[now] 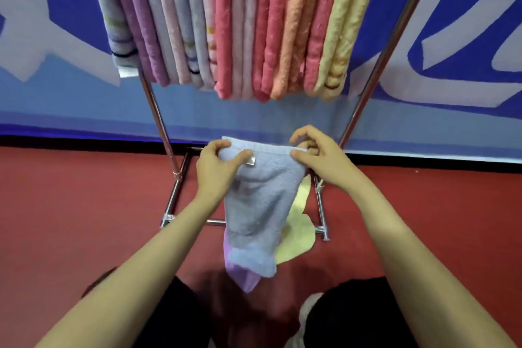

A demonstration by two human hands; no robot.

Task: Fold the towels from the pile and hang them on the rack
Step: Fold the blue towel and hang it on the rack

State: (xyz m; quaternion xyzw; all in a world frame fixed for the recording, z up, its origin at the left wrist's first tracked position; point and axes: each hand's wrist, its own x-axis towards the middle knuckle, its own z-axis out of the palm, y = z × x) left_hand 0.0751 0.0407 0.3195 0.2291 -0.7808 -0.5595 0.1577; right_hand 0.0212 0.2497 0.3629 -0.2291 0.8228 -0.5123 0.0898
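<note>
Holding a blue towel (257,200) up by its top hem, low in front of the rack (157,118), between its two poles. Left hand (217,169) clamped on the hem's left end, fingers curled over bunched cloth, thumb right beside a small white tag (250,161). Right hand (319,158) pinching the hem's right end between thumb and forefinger, other fingers loosely curled above it. Hem stretched nearly level between the hands, a bit higher at the left. Rest of the blue towel hanging straight down from the hands, between the forearms, narrowing, lower end crumpled near the knees. Purple towel (243,277) poking out below and behind that lower end; cannot tell whether hanging with it or lying on the floor. Yellow towel (299,234) on the red floor (84,206) just right of the blue one, partly hidden behind it, near the rack's base bars. Well above the hands, a row of folded towels (254,22) draped over the rack, packed side by side: lilac, purple, pink, red, orange, yellow. Blue-and-white banner (452,37) behind the rack. Black shorts (353,316) and a white shoe (310,302) at the bottom edge, under the forearms.
</note>
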